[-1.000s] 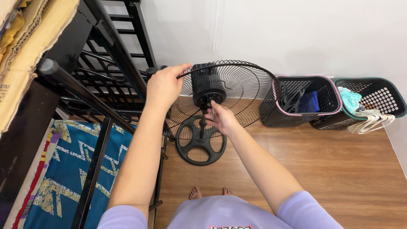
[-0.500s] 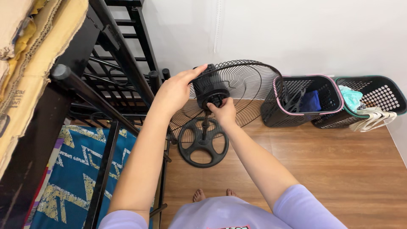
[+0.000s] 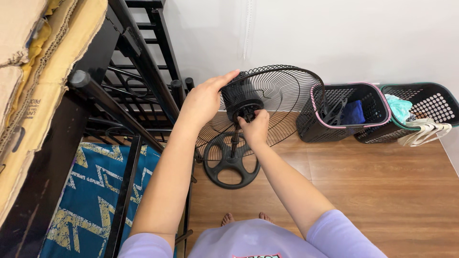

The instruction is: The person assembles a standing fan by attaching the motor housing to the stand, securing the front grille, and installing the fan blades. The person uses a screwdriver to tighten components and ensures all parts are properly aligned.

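My left hand point(image 3: 206, 99) grips the fan motor point(image 3: 239, 94) at its three o'clock; my right hand point(image 3: 255, 127) pinches its hub point(image 3: 247, 113) from six.

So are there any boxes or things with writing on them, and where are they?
Flattened cardboard boxes: stacked top left on the black frame, tan, with faint dark print on an edge.
Shirt print: bottom middle, pink strip on the lilac shirt, mostly cut off.
No screens or signs in view.

Single head view, steeply down, seemingly close to fan point(image 3: 260, 102).
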